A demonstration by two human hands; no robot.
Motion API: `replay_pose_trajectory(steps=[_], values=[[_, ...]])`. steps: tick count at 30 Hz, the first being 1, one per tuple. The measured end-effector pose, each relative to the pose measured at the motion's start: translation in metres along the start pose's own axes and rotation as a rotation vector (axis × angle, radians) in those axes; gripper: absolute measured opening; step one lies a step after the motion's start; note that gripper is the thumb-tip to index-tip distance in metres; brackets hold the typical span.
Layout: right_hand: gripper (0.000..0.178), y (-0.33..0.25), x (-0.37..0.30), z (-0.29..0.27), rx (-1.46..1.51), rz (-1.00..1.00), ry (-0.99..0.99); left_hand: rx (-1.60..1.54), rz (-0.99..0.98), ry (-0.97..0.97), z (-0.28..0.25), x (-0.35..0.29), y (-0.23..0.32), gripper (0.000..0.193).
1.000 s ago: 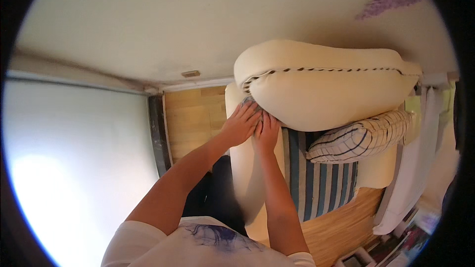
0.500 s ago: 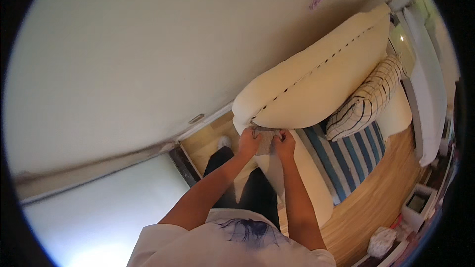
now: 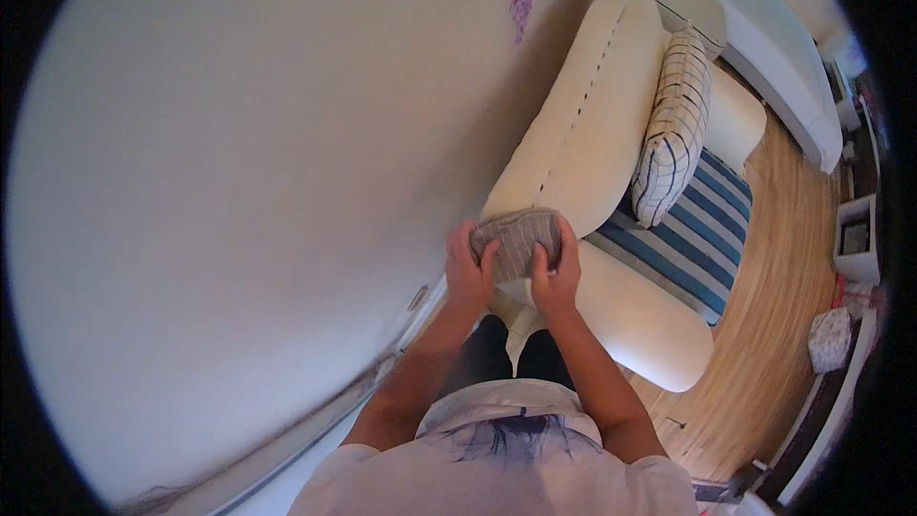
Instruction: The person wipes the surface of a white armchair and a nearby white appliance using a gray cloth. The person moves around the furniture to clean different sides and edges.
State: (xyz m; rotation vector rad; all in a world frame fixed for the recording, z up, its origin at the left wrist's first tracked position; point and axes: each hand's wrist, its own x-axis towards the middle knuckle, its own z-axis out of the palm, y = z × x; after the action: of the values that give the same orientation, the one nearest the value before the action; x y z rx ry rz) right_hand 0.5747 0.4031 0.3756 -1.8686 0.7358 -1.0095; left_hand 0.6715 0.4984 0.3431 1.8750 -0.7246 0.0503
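A folded grey-brown cloth (image 3: 519, 241) with thin pale stripes is stretched between my two hands in front of my body. My left hand (image 3: 468, 272) grips its left edge, thumb on the near face. On the opposite edge, my right hand (image 3: 558, 272) holds it in the same way. The cloth lies over or just above the near end of the cream sofa back (image 3: 578, 124); whether they touch, I cannot tell. Beyond my right hand lies the sofa seat, covered with a blue and grey striped cover (image 3: 702, 220).
A checked white cushion (image 3: 673, 129) leans on the sofa back. The padded sofa arm (image 3: 650, 325) is close to my right forearm. A pale wall (image 3: 239, 182) runs along my left. On the wooden floor (image 3: 778, 277) at right stand a white box unit (image 3: 857, 239) and a white bag (image 3: 829, 339).
My view has swung to the right and I stand nearer the sofa end. The cloth has been raised and now shows as a flat folded piece between my hands.
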Motion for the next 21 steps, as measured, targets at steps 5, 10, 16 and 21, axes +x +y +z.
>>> replay_pose_trajectory(steps=[5, 10, 16, 21], values=[[0.042, 0.0, 0.008, 0.012, -0.196, -0.103, -0.011, 0.11, 0.096, -0.002, -0.008, 0.024, 0.017, 0.043], [0.036, 0.007, 0.012, 0.021, -0.28, -0.134, 0.06, 0.426, 0.254, -0.013, 0.005, 0.018, 0.021, 0.036], [0.032, 0.016, 0.036, 0.022, -0.251, -0.022, 0.094, 0.209, 0.2, -0.092, 0.026, 0.063, 0.033, 0.022], [0.028, 0.036, 0.076, 0.024, -0.324, -0.03, 0.159, 0.219, 0.164, -0.269, 0.051, 0.112, 0.042, 0.013]])
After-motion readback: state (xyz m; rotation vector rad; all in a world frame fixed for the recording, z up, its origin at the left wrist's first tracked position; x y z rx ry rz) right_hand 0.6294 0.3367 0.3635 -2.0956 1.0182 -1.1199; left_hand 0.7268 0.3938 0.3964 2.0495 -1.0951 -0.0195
